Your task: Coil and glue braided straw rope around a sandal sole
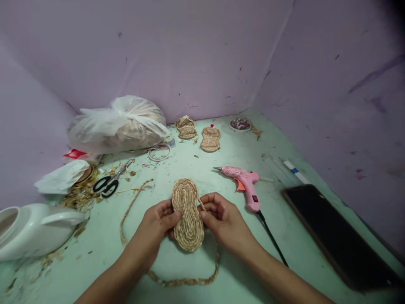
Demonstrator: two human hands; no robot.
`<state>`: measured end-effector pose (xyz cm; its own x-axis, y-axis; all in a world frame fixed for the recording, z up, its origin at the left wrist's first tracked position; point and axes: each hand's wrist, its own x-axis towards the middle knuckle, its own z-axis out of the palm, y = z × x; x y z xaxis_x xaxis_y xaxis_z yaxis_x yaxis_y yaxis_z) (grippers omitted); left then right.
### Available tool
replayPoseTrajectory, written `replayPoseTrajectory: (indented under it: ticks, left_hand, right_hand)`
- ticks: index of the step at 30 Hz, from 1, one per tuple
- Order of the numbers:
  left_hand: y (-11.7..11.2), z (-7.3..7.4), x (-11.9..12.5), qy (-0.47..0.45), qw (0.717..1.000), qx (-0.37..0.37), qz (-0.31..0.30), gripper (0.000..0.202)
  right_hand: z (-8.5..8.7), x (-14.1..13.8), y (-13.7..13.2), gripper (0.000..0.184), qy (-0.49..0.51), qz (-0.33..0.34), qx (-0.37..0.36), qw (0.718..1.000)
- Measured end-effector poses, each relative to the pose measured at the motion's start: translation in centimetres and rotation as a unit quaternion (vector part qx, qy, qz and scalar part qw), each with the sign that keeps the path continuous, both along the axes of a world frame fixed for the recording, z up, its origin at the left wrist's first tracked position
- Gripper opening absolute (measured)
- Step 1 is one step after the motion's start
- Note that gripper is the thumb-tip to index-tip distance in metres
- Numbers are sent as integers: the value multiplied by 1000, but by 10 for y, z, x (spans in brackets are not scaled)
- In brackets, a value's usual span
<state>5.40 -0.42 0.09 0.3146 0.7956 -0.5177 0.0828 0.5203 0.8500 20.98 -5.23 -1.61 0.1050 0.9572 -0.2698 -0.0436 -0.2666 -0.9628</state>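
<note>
A shoe-sole-shaped coil of braided straw (188, 219) is held up above the table in front of me. My left hand (156, 221) grips its left edge, thumb on the face and fingers behind. At the right edge, my right hand (226, 217) pinches the loose straw braid (183, 282) where it leaves the coil. The braid's tail loops below both forearms and up on the left. To the right lies a pink hot glue gun (245, 181), nozzle pointing left.
Two small woven slippers (210, 139) lie at the back, beside a dish of beads (240, 123). Black-handled scissors (110, 181), a filled plastic bag (120, 124) and a white pitcher (34, 230) are on the left. A dark phone (338, 236) lies on the right.
</note>
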Motion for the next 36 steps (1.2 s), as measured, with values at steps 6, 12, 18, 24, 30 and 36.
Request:
replayPoseTrajectory:
  ticks: [6,12,18,24,30,36]
  left_hand:
    - [7,1,-7,-96,989,-115,14,26]
    - [23,4,-16,-107,981,-130,101,11]
    - [29,7,-18,-114,978,-117,133,24]
    - [30,3,-17,-112,978,-110,139,32]
    - [31,2,-17,-111,979,-101,136,25]
    - [31,-3,-18,-107,983,-84,122,12]
  right_hand:
    - [12,13,0,28,31,3,19,999]
    - [35,72,-1,28,-476,-178,-13,861]
    - [22,98,10,45,-521,-54,-214,824]
    - [10,102,11,22,-468,-33,-173,866]
    - [5,107,4,7,-426,-56,-173,887]
    - [11,100,1,21,-180,-78,-115,974]
